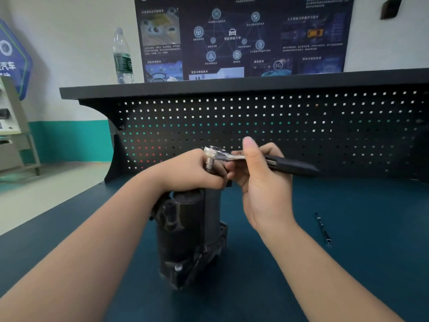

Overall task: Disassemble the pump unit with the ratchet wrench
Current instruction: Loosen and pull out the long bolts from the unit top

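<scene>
Pump unit (188,231): stands upright on the desk (348,263), near the middle, dark cast body with a bolt head low on its near side.
Ratchet wrench (255,159): lies level across the top of the pump, chrome head with socket pointing down at the left end, black handle running off to the right.
Left hand (192,170): fingers curled round the socket and the top of the pump, steadying both.
Right hand (262,173): grasps the wrench shank just right of the head, thumb up.
Handling: the pump looks heavy and rigid, top-heavy when upright, so it likely needs bracing near the top against the turning force; its grimy casting may be slippery.
Grip advice: a hold farther out on the black handle would likely give more leverage.
Loose part: a slim metal bolt (323,227) lies on the desk, well right of the pump.
</scene>
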A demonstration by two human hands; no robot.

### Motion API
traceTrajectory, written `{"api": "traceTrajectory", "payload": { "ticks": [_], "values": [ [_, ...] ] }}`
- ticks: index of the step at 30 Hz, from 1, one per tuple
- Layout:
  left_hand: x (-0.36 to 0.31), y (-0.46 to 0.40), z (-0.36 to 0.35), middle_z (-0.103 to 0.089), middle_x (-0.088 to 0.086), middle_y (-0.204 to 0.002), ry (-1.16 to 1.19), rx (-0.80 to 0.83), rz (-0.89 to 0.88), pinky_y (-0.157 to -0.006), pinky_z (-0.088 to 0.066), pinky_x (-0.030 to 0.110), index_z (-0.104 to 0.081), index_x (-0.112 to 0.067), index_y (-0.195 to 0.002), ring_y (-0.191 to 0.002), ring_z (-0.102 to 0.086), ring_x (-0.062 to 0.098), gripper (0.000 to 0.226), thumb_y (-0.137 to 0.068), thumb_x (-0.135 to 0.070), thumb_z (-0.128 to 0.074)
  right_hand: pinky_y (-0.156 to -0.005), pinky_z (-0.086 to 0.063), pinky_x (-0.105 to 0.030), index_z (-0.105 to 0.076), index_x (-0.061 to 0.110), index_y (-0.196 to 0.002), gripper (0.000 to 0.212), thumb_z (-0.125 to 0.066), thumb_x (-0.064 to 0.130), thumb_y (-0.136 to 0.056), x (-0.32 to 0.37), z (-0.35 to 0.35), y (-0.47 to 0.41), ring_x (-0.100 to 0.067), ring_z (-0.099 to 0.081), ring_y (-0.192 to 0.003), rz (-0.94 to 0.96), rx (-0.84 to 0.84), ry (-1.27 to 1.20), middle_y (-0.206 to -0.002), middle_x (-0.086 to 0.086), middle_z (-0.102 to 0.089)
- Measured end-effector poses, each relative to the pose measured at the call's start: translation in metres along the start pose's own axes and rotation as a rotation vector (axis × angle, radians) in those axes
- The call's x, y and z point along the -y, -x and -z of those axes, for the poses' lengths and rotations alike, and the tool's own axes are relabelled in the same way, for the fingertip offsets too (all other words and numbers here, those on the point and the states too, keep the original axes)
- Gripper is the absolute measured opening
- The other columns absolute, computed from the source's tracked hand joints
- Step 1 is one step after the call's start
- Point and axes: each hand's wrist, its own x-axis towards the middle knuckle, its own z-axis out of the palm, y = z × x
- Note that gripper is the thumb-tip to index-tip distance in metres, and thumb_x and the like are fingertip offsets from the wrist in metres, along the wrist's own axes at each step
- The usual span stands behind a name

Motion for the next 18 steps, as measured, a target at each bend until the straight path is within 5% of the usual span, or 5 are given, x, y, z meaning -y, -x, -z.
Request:
{"api": "traceTrajectory", "payload": {
  "ticks": [3,5,7,12,18],
  "values": [
    [0.001,0.003,0.006,-0.064,-0.005,-0.08,-0.011,0.065,0.009,-0.079,-0.043,0.02,-0.07,-0.025,-0.079,-0.078,-0.057,0.009,0.024,-0.077,-0.002,-0.066,-0.066,-0.051,-0.03,-0.051,0.02,-0.059,0.034,-0.063,0.015,-0.091,-0.002,0.002,-0.004,-0.02,-0.062,-0.068,-0.074,0.051,0.047,-0.071,-0.008,-0.064],
    [0.001,0.002,0.009,-0.067,-0.021,-0.101,-0.197,0.114,0.081,-0.082,-0.04,0.003,-0.071,-0.03,-0.102,-0.093,-0.058,-0.009,0.026,-0.078,-0.023,-0.076,-0.074,-0.045,-0.033,-0.05,0.019,-0.062,0.032,-0.063,0.018,-0.091,-0.001,0.004,-0.006,-0.021,-0.057,-0.076,-0.087,0.038,0.114,-0.077,-0.01,-0.062],
    [-0.002,0.002,0.01,-0.066,-0.029,-0.097,-0.317,0.095,0.164,-0.071,-0.038,-0.004,-0.067,-0.043,-0.11,-0.087,-0.055,-0.017,0.036,-0.075,-0.038,-0.076,-0.079,-0.04,-0.036,-0.049,0.02,-0.063,0.032,-0.063,0.021,-0.091,0.001,0.005,-0.009,-0.022,-0.054,-0.081,-0.137,0.021,0.121,-0.08,-0.009,-0.061],
    [-0.002,-0.002,0.001,-0.06,-0.016,-0.055,-0.244,-0.121,0.14,-0.052,-0.041,0.008,-0.071,-0.037,-0.104,-0.049,-0.051,-0.004,0.039,-0.071,-0.017,-0.07,-0.077,-0.035,-0.038,-0.045,0.024,-0.066,0.031,-0.061,0.026,-0.092,0.001,0.006,-0.012,-0.021,-0.051,-0.084,-0.259,-0.055,0.097,-0.077,-0.003,-0.067],
    [-0.012,-0.006,-0.013,-0.064,0.009,-0.07,-0.243,-0.136,0.103,-0.063,-0.053,0.032,-0.072,-0.023,-0.101,-0.059,-0.051,0.01,0.049,-0.053,-0.029,-0.066,-0.074,-0.041,-0.039,-0.051,0.021,-0.069,0.023,-0.063,0.016,-0.088,0.009,0.01,-0.02,-0.021,-0.054,-0.077,-0.235,-0.183,0.118,-0.076,-0.006,-0.058]
  ]
}}
